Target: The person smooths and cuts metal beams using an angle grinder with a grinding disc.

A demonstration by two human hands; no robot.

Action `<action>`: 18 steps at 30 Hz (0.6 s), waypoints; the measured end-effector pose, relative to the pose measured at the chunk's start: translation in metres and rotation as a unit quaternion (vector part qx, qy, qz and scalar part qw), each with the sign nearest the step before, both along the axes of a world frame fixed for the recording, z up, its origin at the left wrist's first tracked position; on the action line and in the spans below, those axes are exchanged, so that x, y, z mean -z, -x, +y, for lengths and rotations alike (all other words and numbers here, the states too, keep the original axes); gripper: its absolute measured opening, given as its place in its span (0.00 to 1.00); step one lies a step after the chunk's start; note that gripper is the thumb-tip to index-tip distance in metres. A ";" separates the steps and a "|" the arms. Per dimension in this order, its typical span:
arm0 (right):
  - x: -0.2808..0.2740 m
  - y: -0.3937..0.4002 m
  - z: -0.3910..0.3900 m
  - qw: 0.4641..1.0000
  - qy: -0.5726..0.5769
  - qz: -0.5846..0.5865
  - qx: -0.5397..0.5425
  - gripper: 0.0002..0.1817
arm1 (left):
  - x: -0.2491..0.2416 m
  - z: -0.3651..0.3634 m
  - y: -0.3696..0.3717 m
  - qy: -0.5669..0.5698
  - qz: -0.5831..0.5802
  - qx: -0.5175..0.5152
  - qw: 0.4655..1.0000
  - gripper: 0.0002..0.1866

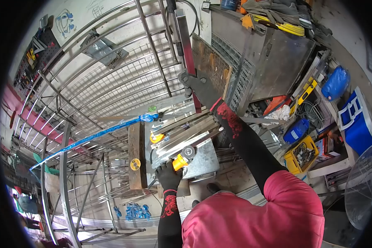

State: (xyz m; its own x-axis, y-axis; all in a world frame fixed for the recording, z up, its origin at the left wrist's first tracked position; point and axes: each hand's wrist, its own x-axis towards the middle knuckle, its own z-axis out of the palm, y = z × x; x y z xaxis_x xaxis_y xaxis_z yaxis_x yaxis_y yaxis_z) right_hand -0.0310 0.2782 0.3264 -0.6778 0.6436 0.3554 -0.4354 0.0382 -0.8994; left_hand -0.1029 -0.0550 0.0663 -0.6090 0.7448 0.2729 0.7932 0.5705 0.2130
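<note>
My left hand point(168, 176), in a dark glove, is closed around the rear of a yellow angle grinder point(180, 162) with a grey disc at its front. The grinder is at the edge of a metal-topped bench point(206, 159). Farther off, my right hand point(201, 87), also gloved, grips a long reddish metal bar point(187, 53) that stands roughly upright. Its lower end shows below the hand, near several flat metal bars point(182, 134) on the bench. Left of these bars lies a small orange and white object point(156, 137).
A wooden beam point(136, 136) with a yellow disc point(135, 164) borders the bench. A blue-wrapped pole point(95, 134) crosses before curved metal railings point(153, 53). At right are a metal cabinet point(277, 66), a yellow crate point(291, 159) and a fan point(363, 194).
</note>
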 end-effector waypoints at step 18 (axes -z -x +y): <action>0.072 -0.055 0.006 0.977 -0.026 -0.210 -0.029 0.13 | 0.006 -0.003 0.007 -0.022 -0.044 0.019 0.999 0.35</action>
State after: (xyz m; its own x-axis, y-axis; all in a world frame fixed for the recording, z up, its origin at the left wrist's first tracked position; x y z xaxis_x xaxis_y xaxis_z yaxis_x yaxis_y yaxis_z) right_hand 0.0242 0.2841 0.2547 -0.8054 0.5887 0.0689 -0.0309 0.0744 -0.9967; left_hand -0.1095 -0.0579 0.0607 -0.6030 0.7567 0.2525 0.7916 0.5286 0.3063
